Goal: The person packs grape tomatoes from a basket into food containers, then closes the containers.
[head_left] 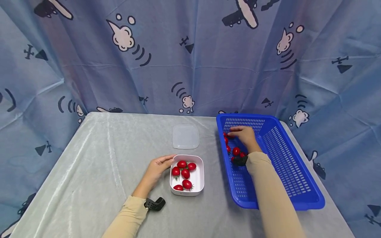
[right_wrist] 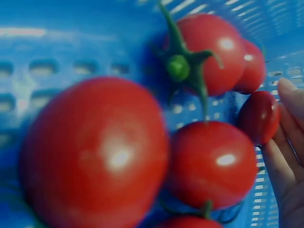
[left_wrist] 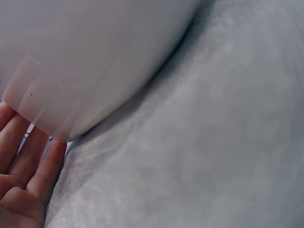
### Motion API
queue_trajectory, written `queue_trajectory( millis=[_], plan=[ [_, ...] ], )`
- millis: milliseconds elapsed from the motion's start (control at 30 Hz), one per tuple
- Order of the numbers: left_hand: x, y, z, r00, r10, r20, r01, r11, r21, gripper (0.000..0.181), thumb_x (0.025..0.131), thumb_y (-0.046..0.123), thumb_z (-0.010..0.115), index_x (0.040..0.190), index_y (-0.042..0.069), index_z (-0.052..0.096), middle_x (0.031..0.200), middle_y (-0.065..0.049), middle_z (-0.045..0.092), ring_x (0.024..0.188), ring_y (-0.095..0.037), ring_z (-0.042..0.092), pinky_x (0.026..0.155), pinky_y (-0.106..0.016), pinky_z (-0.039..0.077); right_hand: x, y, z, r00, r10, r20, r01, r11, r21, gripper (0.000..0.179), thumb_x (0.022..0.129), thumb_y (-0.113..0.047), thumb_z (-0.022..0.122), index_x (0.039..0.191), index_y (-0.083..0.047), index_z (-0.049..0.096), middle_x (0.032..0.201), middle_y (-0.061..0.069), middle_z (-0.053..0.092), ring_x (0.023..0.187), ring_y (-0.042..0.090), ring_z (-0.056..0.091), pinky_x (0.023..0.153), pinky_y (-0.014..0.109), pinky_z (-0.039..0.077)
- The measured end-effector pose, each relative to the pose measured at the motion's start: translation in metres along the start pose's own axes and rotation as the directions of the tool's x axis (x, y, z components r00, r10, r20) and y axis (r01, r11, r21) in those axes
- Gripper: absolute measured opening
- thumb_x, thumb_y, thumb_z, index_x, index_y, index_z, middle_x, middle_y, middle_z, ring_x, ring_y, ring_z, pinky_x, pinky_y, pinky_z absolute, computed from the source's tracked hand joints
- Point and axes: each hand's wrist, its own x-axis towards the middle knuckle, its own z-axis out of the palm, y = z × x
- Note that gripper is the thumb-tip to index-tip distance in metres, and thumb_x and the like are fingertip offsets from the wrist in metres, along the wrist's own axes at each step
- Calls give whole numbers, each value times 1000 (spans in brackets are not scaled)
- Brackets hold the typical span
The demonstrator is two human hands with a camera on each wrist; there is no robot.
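In the head view a square white container (head_left: 194, 188) stands near the middle of the table with several cherry tomatoes (head_left: 185, 173) inside. Beside its left wall is my left hand (head_left: 157, 167); in the left wrist view the fingers (left_wrist: 45, 171) lie fairly straight against that wall. My right hand (head_left: 245, 137) reaches into a blue plastic basket (head_left: 244, 200), where more cherry tomatoes (head_left: 236, 151) lie along the left side. The right wrist view shows its fingertips at a small tomato (right_wrist: 259, 118), with the thumb held apart.
A clear square lid (head_left: 186, 137) lies flat behind the container. Grey-white cloth covers the table (head_left: 89, 185). A blue printed curtain (head_left: 166, 56) hangs behind and at both sides. The basket's raised rim surrounds the right hand.
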Motion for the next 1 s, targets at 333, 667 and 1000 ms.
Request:
queue_trajectory(
  millis=[333,667,1000],
  plan=[
    [0,1,-1,1000,21,-5,-21,1000,0,37,94,14,67,125,-6,65,120,-9,72,102,0,65,93,-19,51,-3,1,1,998,46,44,-42,994,-98,47,91,-23,73,127,5,64,137,26,58,132,39,47,117,51,34],
    [-1,1,0,1000,5,4,-5,1000,9,36,94,15,66,125,-3,66,124,-12,70,105,0,64,95,-20,51,-4,-3,-6,997,79,20,-81,992,99,50,90,-23,75,129,5,63,111,11,74,96,13,70,111,43,44],
    [-1,1,1,1000,4,-16,-4,1000,12,36,93,14,67,124,-5,66,124,-17,69,101,0,65,94,-20,51,-15,-45,-16,999,44,-13,-40,975,218,53,89,-31,76,132,-3,63,123,8,66,91,-2,63,109,35,47]
  ],
)
